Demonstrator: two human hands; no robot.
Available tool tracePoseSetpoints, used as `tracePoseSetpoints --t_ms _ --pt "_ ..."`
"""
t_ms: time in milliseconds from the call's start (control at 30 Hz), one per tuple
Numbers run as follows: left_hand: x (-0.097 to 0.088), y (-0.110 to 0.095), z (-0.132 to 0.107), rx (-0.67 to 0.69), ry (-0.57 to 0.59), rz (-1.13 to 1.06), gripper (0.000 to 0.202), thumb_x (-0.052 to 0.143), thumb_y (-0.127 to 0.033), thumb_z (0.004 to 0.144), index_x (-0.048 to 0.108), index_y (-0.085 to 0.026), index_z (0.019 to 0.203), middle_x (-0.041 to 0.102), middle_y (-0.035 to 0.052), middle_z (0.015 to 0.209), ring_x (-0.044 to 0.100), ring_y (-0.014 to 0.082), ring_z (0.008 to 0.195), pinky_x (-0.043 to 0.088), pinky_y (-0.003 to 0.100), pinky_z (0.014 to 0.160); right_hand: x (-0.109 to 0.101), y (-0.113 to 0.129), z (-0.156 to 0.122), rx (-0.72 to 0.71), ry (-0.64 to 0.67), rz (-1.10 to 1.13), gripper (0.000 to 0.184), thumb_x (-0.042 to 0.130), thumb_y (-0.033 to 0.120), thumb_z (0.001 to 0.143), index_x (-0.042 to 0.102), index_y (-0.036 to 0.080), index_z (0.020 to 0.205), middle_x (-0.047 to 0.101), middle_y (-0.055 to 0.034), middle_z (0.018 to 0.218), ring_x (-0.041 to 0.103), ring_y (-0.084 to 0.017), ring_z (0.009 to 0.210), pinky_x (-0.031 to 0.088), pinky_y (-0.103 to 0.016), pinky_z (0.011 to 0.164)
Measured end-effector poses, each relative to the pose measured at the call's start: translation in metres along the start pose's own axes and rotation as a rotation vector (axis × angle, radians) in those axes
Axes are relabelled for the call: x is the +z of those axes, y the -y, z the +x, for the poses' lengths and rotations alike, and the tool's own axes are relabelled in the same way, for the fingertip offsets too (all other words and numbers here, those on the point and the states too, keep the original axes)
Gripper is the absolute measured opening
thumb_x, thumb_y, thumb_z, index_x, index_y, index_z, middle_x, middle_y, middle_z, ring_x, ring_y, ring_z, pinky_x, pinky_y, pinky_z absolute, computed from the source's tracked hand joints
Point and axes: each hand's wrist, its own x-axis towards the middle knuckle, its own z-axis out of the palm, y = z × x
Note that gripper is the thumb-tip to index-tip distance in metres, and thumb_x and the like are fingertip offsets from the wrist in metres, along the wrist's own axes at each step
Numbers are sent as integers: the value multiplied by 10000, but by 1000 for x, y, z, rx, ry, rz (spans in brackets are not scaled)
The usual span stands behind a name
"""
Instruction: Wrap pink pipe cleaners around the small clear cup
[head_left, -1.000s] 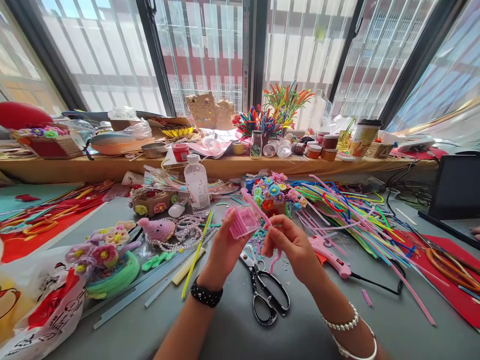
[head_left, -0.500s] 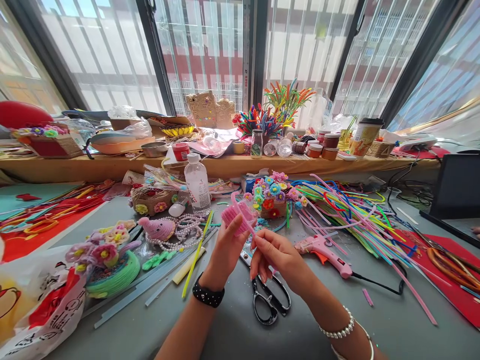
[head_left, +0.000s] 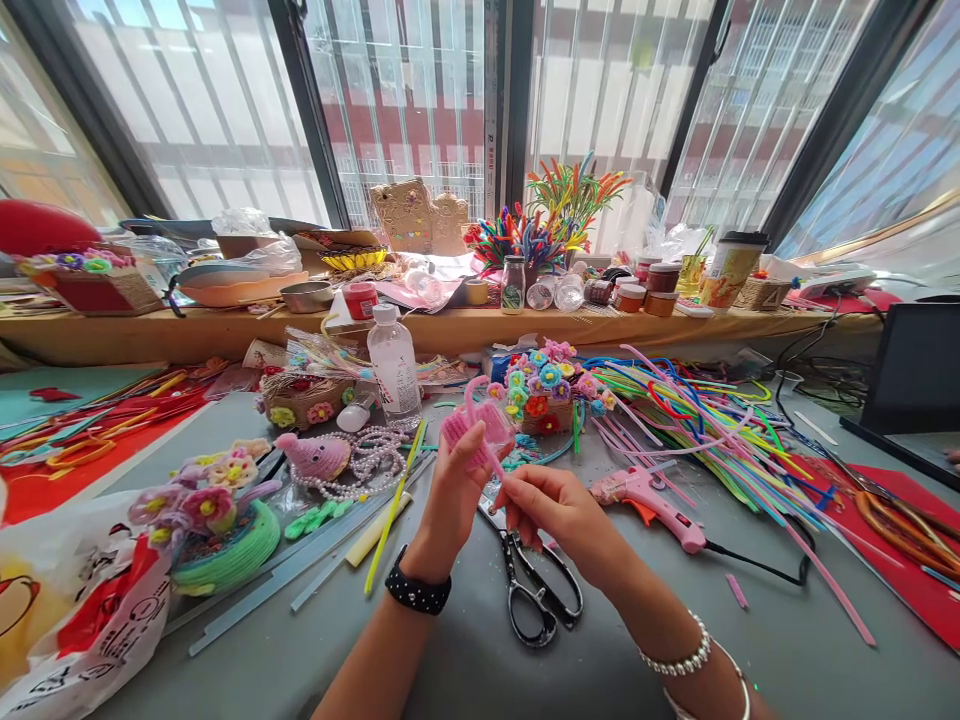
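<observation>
My left hand (head_left: 450, 500) is closed around a small pink fuzzy piece (head_left: 463, 436) that looks wound from pipe cleaner, with a pale, see-through-looking part on its right side. One pink pipe cleaner end (head_left: 475, 386) curls up from its top. Just to the right, my right hand (head_left: 555, 515) pinches a pink pipe cleaner strand (head_left: 495, 463) that runs from the piece; its fingertips partly hide the strand. Below the hands, black-handled scissors (head_left: 534, 608) lie on the table. A pink glue gun (head_left: 660, 508) rests right of my right hand.
A water bottle (head_left: 394, 370) stands behind my left hand. Loose pipe cleaners (head_left: 697, 430) spread at the right. A pink fuzzy figure (head_left: 315, 455), bead strings (head_left: 379, 460), a green flower pot (head_left: 229, 550) and a plastic bag (head_left: 71, 620) lie left. Glue sticks (head_left: 270, 590) lie nearby.
The pink strand has shifted left and down, from across the front of the piece to its lower edge. My right hand has moved slightly left and down, still pinching. My left hand stays nearly in place.
</observation>
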Motion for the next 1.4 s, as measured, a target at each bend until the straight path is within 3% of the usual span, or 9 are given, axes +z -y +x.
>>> tracePoseSetpoints --t_ms 167,333,500,567,667,767,833,1133,1400 --pt "-3 -11 6 93 -93 -117 153 642 -288 679 600 -177 776 671 12 834 657 212 879 511 360 840 -8 5 -5 55 162 -72 297 580 429 794 674 147 789 589 11 585 513 -61 481 411 -168 462" --pt "-9 -22 11 132 -156 -198 89 635 -252 670 573 -198 702 664 -20 776 675 192 801 523 354 824 -18 15 -15 230 607 -82 270 538 383 830 680 155 843 629 0 631 577 -83 518 475 -197 528" --pt "-9 -19 9 -34 -57 -26 144 624 -285 704 601 -171 789 677 31 850 673 219 816 520 392 828 -40 23 -17 24 805 -472 304 553 409 816 704 145 799 643 -15 680 567 -101 623 436 -191 586" --pt "-9 -18 6 -140 36 100 221 619 -300 722 605 -162 894 674 48 888 672 225 807 518 401 823 -53 23 -16 16 687 -451 352 567 452 797 666 134 684 602 -6 596 530 -90 555 405 -187 528" --pt "-8 -18 0 -322 235 277 362 627 -339 727 568 -169 1041 661 65 928 664 217 787 521 386 796 -68 22 -17 -73 265 -279 468 528 515 805 512 157 504 479 27 457 422 -69 437 322 -190 428" --pt "-10 -17 -3 -485 453 385 476 640 -377 718 509 -187 1134 626 73 994 634 202 812 519 399 795 -71 21 -16 -214 -95 -93 355 605 501 759 544 174 634 461 50 515 380 -62 444 286 -190 414" --pt "-12 -15 -4 -544 534 424 545 652 -364 710 451 -218 1195 585 62 1048 605 190 844 515 430 802 -67 22 -14 -237 -217 -56 284 655 461 730 597 194 808 495 47 607 393 -58 472 292 -185 421" --pt "-15 -8 -3 -578 610 475 525 650 -370 717 445 -242 1183 546 29 1036 578 167 841 506 432 809 -57 23 -10 -70 -131 -128 199 682 360 710 678 166 758 544 34 561 433 -59 490 311 -189 431" --pt "-7 -3 -8 -747 639 368 693 449 -655 749 461 -165 1237 678 97 835 671 216 629 516 347 635 -51 17 -4 -183 -263 -77 116 714 295 667 676 189 694 606 31 617 492 -71 540 391 -188 493"
